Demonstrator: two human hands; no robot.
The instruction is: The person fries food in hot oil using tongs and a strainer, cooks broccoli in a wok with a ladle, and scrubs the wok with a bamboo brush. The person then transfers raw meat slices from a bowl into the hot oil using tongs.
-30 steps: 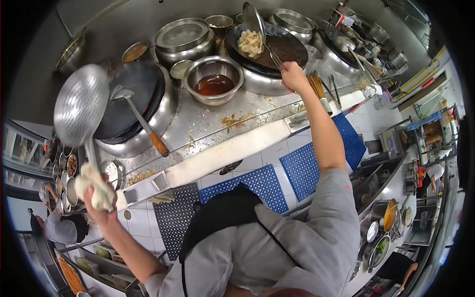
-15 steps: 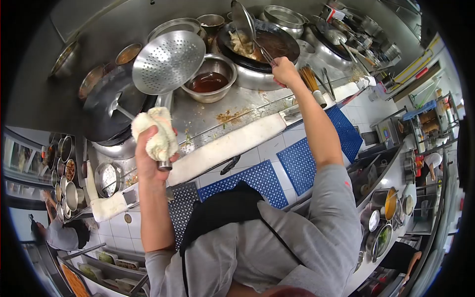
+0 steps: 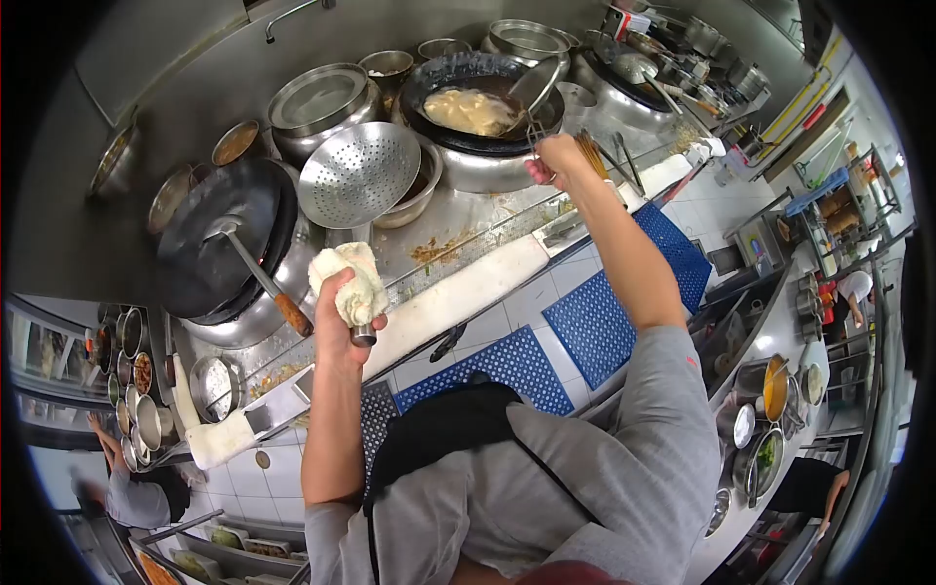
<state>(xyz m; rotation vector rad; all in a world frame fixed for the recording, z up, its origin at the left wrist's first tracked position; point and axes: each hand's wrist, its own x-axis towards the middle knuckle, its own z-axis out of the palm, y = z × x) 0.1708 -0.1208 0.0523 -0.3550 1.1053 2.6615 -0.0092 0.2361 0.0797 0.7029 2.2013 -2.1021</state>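
Since the earlier frame: round perforated steel skimmer (image 3: pixel 361 175) shifted right, now overlapping the round steel bowl (image 3: pixel 421 200), at the black wok's (image 3: pixel 456 72) 8 o'clock. Pale food pieces (image 3: pixel 468 110) now spread in the wok's liquid. Left hand (image 3: pixel 346 327): grip closed round cream cloth (image 3: pixel 353 283) on skimmer handle. Right hand (image 3: pixel 558 159): grip closed on handle of round metal scoop (image 3: pixel 536 83), tilted at 2 o'clock.

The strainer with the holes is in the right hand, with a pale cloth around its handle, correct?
No, the hand is wrong: the head view shows the strainer in the left hand, with the pale cloth around its handle. The right hand holds another utensil.
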